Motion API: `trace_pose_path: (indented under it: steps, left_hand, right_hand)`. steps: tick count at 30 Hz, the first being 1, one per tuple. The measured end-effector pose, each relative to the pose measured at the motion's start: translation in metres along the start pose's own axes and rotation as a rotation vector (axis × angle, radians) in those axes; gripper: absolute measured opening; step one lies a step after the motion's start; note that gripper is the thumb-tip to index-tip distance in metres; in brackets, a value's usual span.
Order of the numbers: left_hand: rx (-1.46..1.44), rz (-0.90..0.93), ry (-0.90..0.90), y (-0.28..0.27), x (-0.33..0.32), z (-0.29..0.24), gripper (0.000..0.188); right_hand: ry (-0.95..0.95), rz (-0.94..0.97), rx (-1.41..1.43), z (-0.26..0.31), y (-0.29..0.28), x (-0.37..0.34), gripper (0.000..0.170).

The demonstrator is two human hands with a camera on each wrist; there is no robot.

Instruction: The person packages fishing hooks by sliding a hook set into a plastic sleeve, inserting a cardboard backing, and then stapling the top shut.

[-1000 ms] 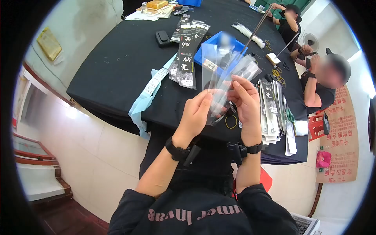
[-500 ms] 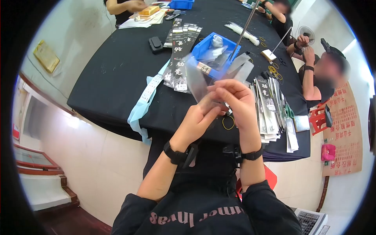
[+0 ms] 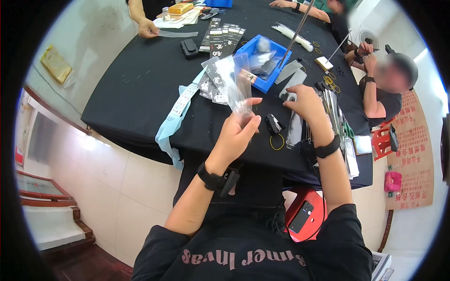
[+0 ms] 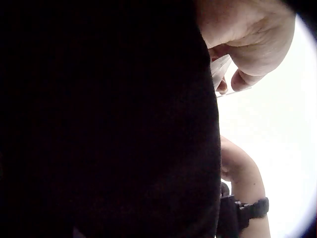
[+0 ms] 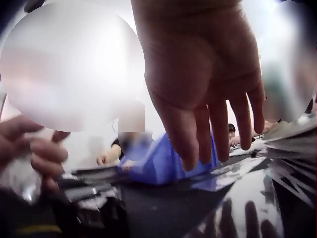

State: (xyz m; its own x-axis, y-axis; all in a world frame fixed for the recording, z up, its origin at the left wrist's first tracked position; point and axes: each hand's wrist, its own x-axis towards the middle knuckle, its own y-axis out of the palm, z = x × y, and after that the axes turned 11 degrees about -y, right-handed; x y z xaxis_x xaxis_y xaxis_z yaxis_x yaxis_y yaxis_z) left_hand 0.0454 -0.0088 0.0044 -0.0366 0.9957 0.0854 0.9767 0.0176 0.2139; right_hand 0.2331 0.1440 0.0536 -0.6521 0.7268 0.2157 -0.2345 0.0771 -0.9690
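Observation:
My left hand [image 3: 236,133] pinches a few clear plastic sleeves [image 3: 241,84] by their lower ends, fanned upward over the table in the head view. Only part of that hand shows in the left wrist view, where dark cloth fills much of the picture. To the right, my right hand [image 3: 307,107] hovers over more clear sleeves [image 3: 295,126] lying on the black cloth. The right wrist view shows this hand's fingers [image 5: 218,129] extended downward and slightly spread, with nothing held. Between the hands lies a small black stapler-like tool [image 3: 273,124].
Beyond my hands stands a blue bin [image 3: 267,85] holding clear plastic pieces. Printed black packages [image 3: 225,40] lie left of it, near a light-blue label strip [image 3: 171,124]. Green scissors [image 3: 348,130] rest beside stacked packages at right. Other people sit around the table.
My right hand has left my left hand and moved right, over the sleeves on the table. My left hand keeps its sleeves. A person at far left now holds out a clear strip.

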Motion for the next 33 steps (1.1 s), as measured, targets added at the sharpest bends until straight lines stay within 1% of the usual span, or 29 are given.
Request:
trace_pose_path:
  steps: [1, 2, 3, 5, 6, 7, 8, 9, 11, 13, 15, 16, 17, 19, 20, 22, 24, 25, 27, 29, 30, 31, 32, 33]
  left_hand:
    - [-0.023, 0.018, 0.008, -0.001, 0.001, 0.003, 0.035]
    - [-0.045, 0.037, 0.015, -0.002, 0.002, 0.004, 0.037]
    - [-0.046, 0.032, 0.016, -0.004, 0.001, 0.003, 0.037]
    - [-0.147, 0.099, -0.081, -0.006, 0.0, 0.0, 0.037]
    - [-0.147, 0.098, -0.079, -0.006, 0.0, 0.0, 0.037]
    - [-0.207, 0.116, -0.078, -0.006, 0.001, 0.0, 0.037]
    - [-0.266, 0.136, -0.077, -0.006, 0.002, 0.0, 0.038]
    - [-0.267, 0.136, -0.079, -0.007, 0.003, -0.001, 0.038]
    - [-0.396, 0.152, -0.14, -0.01, 0.004, -0.002, 0.041]
    - [-0.403, 0.153, -0.146, -0.012, 0.006, -0.001, 0.043]
    - [-0.44, 0.151, -0.153, -0.013, 0.006, -0.002, 0.043]
    - [-0.44, 0.148, -0.154, -0.013, 0.006, -0.002, 0.043]
    - [-0.443, 0.163, -0.152, -0.013, 0.007, -0.001, 0.043]
    - [-0.447, 0.174, -0.153, -0.014, 0.007, 0.0, 0.043]
    - [-0.435, 0.186, -0.143, -0.014, 0.007, 0.0, 0.045]
    - [-0.421, 0.2, -0.135, -0.013, 0.007, 0.001, 0.048]
    - [-0.442, 0.236, -0.119, -0.013, 0.008, 0.003, 0.055]
    - [-0.439, 0.237, -0.12, -0.013, 0.007, 0.003, 0.055]
    - [-0.452, 0.211, -0.092, -0.011, 0.006, 0.002, 0.063]
    - [-0.43, 0.187, -0.09, -0.013, 0.006, 0.003, 0.06]
    - [-0.411, 0.162, -0.085, -0.014, 0.006, 0.003, 0.057]
    - [-0.409, 0.158, -0.085, -0.013, 0.007, 0.004, 0.057]
    - [-0.393, 0.117, -0.1, -0.011, 0.007, 0.005, 0.054]
    - [-0.378, 0.076, -0.114, -0.01, 0.008, 0.006, 0.05]
  right_hand:
    - [0.043, 0.013, -0.042, 0.002, 0.004, 0.002, 0.036]
    - [0.075, 0.06, 0.008, 0.0, 0.006, 0.007, 0.036]
    - [0.07, 0.061, 0.009, -0.002, 0.007, 0.006, 0.036]
    - [0.079, 0.047, 0.011, -0.001, 0.006, 0.005, 0.032]
    - [0.087, 0.043, 0.014, 0.002, 0.004, 0.005, 0.026]
    - [0.086, 0.042, 0.013, -0.001, 0.007, 0.005, 0.026]
    - [0.031, 0.021, 0.024, -0.005, 0.009, 0.005, 0.023]
    - [-0.022, 0.001, 0.035, -0.008, 0.012, 0.006, 0.021]
    - [0.001, -0.001, 0.026, -0.008, 0.011, 0.006, 0.02]
    - [0.02, -0.008, 0.017, -0.003, 0.006, 0.005, 0.02]
    - [0.033, -0.205, 0.061, 0.004, -0.002, 0.001, 0.022]
    - [0.086, -0.259, 0.057, 0.007, -0.009, -0.002, 0.021]
    - [0.084, -0.256, 0.06, 0.016, -0.019, -0.007, 0.021]
    - [0.143, -0.483, 0.179, 0.037, -0.04, -0.018, 0.018]
    - [0.143, -0.48, 0.181, 0.051, -0.047, -0.025, 0.018]
    - [0.039, -0.753, 0.21, 0.084, -0.054, -0.038, 0.015]
    - [-0.192, -0.771, 0.169, 0.108, -0.047, -0.051, 0.018]
    - [-0.299, -0.737, 0.186, 0.113, -0.038, -0.057, 0.02]
    - [-0.391, -0.607, 0.232, 0.127, -0.021, -0.064, 0.02]
    - [-0.43, -0.54, 0.212, 0.133, -0.007, -0.067, 0.02]
    - [-0.431, -0.541, 0.215, 0.134, -0.007, -0.069, 0.02]
    - [-0.442, -0.498, 0.247, 0.135, -0.007, -0.069, 0.02]
    - [-0.454, -0.453, 0.278, 0.137, -0.006, -0.069, 0.019]
    - [-0.457, -0.453, 0.282, 0.135, -0.007, -0.069, 0.019]
